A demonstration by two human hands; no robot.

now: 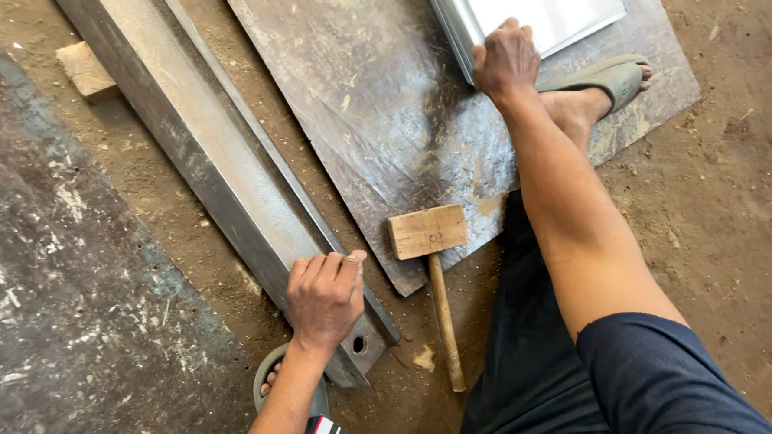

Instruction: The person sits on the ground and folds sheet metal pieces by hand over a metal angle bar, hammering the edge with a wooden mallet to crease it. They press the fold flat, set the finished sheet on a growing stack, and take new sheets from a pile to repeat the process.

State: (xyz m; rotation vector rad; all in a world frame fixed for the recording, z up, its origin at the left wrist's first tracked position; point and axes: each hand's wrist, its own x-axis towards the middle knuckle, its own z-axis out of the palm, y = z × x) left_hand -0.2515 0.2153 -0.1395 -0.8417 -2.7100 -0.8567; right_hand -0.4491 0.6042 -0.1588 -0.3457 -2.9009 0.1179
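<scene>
Left hand [324, 298] curled over near end of steel beam [219, 163], fingers closed on its top edge. Beam lies on dirt floor [732, 184], just left of mallet [432, 267]. Right hand [506, 60] beyond mallet, fingers clamped on corner of shiny sheet [542, 6]. Sheet rests on dull plate [398, 95]; mallet head overlaps plate's near edge. Sandalled foot [602, 90] on plate, beside right hand.

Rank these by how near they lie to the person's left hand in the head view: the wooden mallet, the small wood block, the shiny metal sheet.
From the left hand, resting on the steel beam:
1. Wooden mallet, just to its right on the ground.
2. Small wood block, far up-left beside the beam.
3. Shiny metal sheet, top right, under the right hand.
</scene>
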